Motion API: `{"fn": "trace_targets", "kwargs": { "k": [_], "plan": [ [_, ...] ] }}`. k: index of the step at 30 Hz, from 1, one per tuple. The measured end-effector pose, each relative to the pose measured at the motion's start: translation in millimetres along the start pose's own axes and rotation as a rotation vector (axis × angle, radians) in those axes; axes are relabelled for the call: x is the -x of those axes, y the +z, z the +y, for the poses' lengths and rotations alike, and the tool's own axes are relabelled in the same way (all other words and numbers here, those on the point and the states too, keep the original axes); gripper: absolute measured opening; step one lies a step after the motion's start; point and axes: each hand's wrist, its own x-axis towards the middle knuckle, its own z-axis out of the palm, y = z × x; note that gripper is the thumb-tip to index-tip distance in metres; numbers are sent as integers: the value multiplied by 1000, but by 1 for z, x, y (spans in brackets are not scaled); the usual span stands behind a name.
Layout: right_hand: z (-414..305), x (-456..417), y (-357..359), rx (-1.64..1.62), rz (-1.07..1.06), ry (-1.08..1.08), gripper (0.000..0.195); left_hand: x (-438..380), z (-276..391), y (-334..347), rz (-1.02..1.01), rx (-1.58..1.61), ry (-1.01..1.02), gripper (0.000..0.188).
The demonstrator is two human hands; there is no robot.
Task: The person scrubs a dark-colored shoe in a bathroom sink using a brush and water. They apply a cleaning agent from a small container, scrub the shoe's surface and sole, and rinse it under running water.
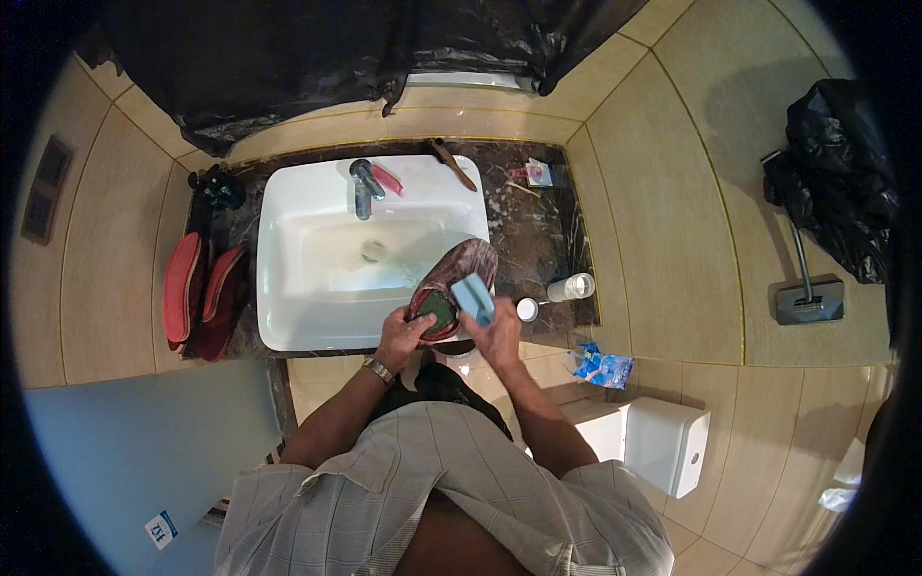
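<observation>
My left hand (405,335) grips a dark red shoe (468,259) by its heel end, with the thumb inside on the green insole (438,309). The shoe is held over the front right corner of a white washbasin (277,327), its toe pointing away from me, and whitish streaks cover its upper. In my right hand (497,335) is a light blue block (473,297), sponge-like, held at the right side of the shoe. Shallow cloudy water (331,252) lies in the basin around the drain.
A dark tap (362,189), a pink piece (387,180) and a wooden-handled brush (457,169) are on the basin's back ledge. Red shoes (184,288) stand left. A jar (569,288) and white lid (527,310) lie right on the dark stone counter (526,245). A toilet (663,446) stands behind right.
</observation>
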Motion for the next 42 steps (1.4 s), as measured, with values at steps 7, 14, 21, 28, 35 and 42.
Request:
{"fn": "trace_targets", "kwargs": {
  "k": [7,14,21,28,35,42],
  "plan": [
    [19,-1,-4,-95,49,-89,49,-2,0,3,-93,13,77,43],
    [33,-86,0,-94,249,26,47,16,18,20,-61,115,-118,42],
    [-3,13,-13,-213,82,203,52,25,10,33,-94,360,-234,35],
    [12,-34,-12,-162,151,-15,51,27,1,32,-111,381,-263,36],
    [27,-100,10,-169,39,111,52,30,-26,11,-104,517,-304,23],
    [-47,14,-11,-437,-49,271,58,15,-29,23,-18,725,-301,29]
  ]
}}
